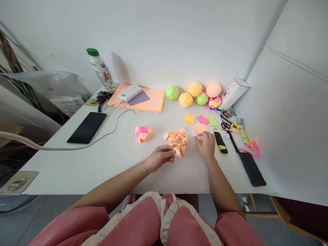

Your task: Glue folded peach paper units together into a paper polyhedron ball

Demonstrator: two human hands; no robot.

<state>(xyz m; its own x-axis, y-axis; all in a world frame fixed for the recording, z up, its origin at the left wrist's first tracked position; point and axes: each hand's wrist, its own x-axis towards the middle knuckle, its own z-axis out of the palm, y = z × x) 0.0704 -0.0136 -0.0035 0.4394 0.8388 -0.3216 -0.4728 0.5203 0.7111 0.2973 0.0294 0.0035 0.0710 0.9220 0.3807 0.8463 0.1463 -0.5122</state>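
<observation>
My left hand pinches a small folded piece of peach paper between thumb and fingertips. Just beyond it lies a loose heap of similar folded peach paper pieces. My right hand is closed at the near edge of a flat peach paper piece. Something small, whitish with a bit of yellow, shows at its fingertips, too covered to name. To the left of the heap sits a partly built paper ball, peach with a pink patch.
Finished paper balls line the wall, with yellow paper slips before them. A utility knife, scissors and a black phone-like object lie right. Left are a black tablet, a cabled power bank and a bottle.
</observation>
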